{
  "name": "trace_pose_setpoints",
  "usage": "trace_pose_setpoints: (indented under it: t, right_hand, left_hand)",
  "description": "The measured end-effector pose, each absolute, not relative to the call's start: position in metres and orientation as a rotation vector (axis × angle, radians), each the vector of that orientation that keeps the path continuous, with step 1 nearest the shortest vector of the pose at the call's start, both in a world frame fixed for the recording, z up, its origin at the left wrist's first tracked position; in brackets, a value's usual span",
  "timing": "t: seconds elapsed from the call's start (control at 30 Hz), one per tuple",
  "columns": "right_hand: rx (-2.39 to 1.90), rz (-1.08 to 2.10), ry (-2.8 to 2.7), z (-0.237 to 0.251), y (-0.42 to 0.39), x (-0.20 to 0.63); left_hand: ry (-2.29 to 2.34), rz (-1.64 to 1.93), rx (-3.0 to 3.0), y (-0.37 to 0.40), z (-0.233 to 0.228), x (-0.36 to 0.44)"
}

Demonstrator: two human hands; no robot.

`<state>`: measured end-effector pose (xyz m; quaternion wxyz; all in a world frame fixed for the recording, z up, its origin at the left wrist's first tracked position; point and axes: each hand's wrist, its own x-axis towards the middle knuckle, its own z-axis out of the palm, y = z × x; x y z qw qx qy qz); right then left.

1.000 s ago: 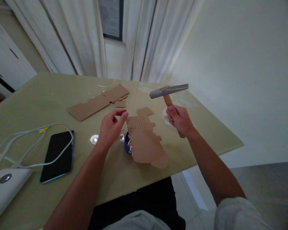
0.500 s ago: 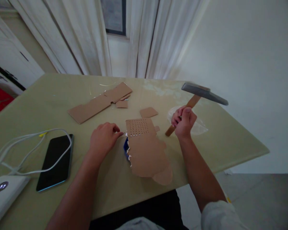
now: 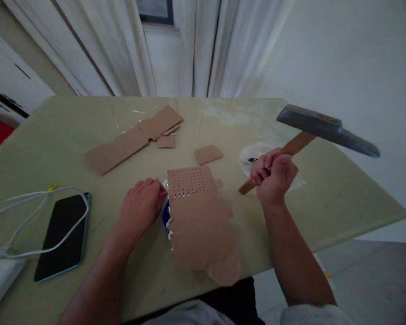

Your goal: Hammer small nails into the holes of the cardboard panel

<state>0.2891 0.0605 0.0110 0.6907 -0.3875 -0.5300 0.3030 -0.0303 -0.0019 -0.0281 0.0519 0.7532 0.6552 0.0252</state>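
My right hand (image 3: 275, 178) grips the wooden handle of a hammer (image 3: 325, 124), its dark metal head raised above the table's right side. In front of me lies a piece of brown cardboard (image 3: 203, 230) with a grid of small holes near its far end. White bits line its left edge and fill a few holes, and a dark blue object (image 3: 165, 217) shows from beneath. Beside that left edge is my left hand (image 3: 144, 203), palm down with fingers curled together. Its fingertips are partly hidden, so what they pinch, if anything, cannot be made out.
A long cardboard strip (image 3: 131, 146) and a small cardboard square (image 3: 208, 154) lie farther back. Behind my right hand is a clear plastic bag (image 3: 248, 155) with something dark inside. At left are a phone (image 3: 62, 234), a white cable (image 3: 27, 195) and a white device (image 3: 2, 282).
The hammer has risen and moved right, nearer the camera. My left hand stays at the cardboard's left edge, its fingers more curled. The whole view has shifted slightly.
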Motion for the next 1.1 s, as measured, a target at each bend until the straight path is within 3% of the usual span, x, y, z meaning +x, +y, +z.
trace_pose_setpoints:
  t: [0.3,0.6,0.77,1.1]
  right_hand:
    - [-0.856,0.674,-1.227,0.010,0.058,0.289]
    - [-0.949,0.687,-1.240,0.011,0.060,0.291]
    - [-0.969,0.719,-1.203,0.011,0.062,0.292]
    - [-0.914,0.758,-1.175,0.009,0.064,0.292]
  left_hand:
    - [2.126,0.266,2.111,0.003,-0.023,-0.024]
    - [2.110,1.086,1.780,0.004,-0.005,-0.022]
    - [1.883,1.484,1.574,-0.002,0.001,-0.008]
    - [1.472,1.319,1.698,-0.020,0.010,0.022]
